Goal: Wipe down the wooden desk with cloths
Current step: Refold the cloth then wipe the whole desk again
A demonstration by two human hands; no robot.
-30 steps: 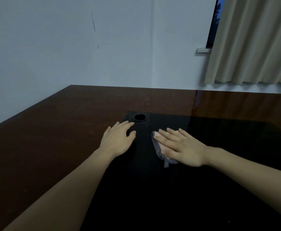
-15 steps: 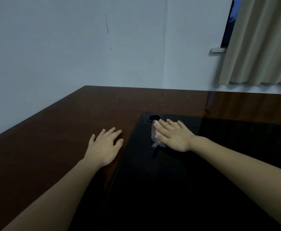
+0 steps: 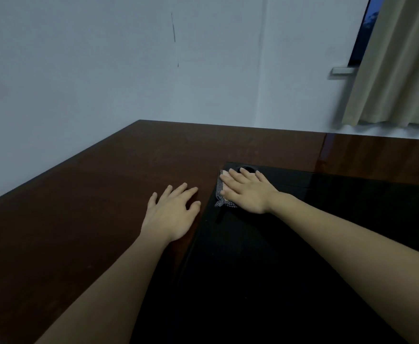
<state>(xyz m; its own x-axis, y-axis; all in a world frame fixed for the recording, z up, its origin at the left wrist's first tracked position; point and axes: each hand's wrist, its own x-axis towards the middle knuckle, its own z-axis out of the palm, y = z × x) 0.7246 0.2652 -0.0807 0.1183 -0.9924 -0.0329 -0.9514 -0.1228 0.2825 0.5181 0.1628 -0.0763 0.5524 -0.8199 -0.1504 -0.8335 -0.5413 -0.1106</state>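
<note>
The dark brown wooden desk [image 3: 84, 207] fills the lower part of the view. A black glossy panel [image 3: 278, 256] covers its right half. My right hand [image 3: 247, 192] lies flat with straight fingers on a small grey patterned cloth [image 3: 219, 192], pressing it onto the panel's far left corner. Most of the cloth is hidden under the hand. My left hand [image 3: 172, 214] rests flat on the bare wood just left of the panel's edge, fingers spread, holding nothing.
A round cable hole [image 3: 247, 168] sits in the panel's far corner, just beyond my right fingertips. A pale wall [image 3: 129, 70] borders the desk at the back and left. A beige curtain [image 3: 397, 65] hangs at the upper right.
My right hand has slid the cloth away from me toward the panel's far left corner by the cable hole. My left hand has moved off the panel onto the bare wood.
</note>
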